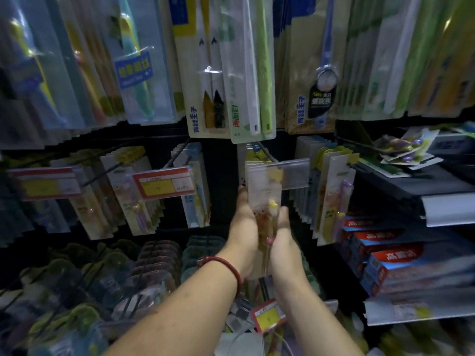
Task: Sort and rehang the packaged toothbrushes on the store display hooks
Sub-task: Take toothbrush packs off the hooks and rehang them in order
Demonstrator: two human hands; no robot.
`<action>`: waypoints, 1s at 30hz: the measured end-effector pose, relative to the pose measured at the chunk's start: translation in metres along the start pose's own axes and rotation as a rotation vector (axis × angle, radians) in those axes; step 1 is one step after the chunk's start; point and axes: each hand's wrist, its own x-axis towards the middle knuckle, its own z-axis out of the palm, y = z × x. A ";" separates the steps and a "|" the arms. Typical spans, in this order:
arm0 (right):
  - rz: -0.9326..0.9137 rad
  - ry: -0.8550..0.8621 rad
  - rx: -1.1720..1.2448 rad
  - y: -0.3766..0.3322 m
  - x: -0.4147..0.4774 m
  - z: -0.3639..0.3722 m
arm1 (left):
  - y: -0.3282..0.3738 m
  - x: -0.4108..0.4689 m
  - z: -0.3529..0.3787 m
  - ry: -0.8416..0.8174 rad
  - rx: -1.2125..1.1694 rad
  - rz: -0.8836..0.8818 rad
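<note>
Both my hands clasp a stack of packaged children's toothbrushes [262, 191] in the middle of the display. My left hand [244, 227], with a red bracelet on its wrist, presses the stack's left side. On the stack's right side lies my right hand [282, 235]. The packs are clear plastic with yellow and orange print, and their tops reach up to a metal hook [267, 154] with a blank clear tag holder [290, 174]. Whether the packs hang on the hook cannot be told.
Rows of hanging toothbrush packs fill the hooks above [246, 73] and to the left, with red-yellow price tags [164, 185]. More packs hang at right [334, 194]. A shelf at right holds red-blue toothpaste boxes [401, 260] and loose packs [406, 150] on top.
</note>
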 end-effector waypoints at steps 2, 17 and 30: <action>0.019 0.009 -0.028 -0.002 -0.012 -0.004 | -0.003 -0.010 -0.001 -0.014 0.005 0.008; 0.105 0.085 -0.018 -0.018 -0.054 0.004 | 0.010 -0.047 -0.007 -0.023 0.042 -0.041; 0.114 0.146 0.011 -0.032 -0.104 0.002 | 0.009 -0.072 -0.008 -0.080 -0.012 -0.059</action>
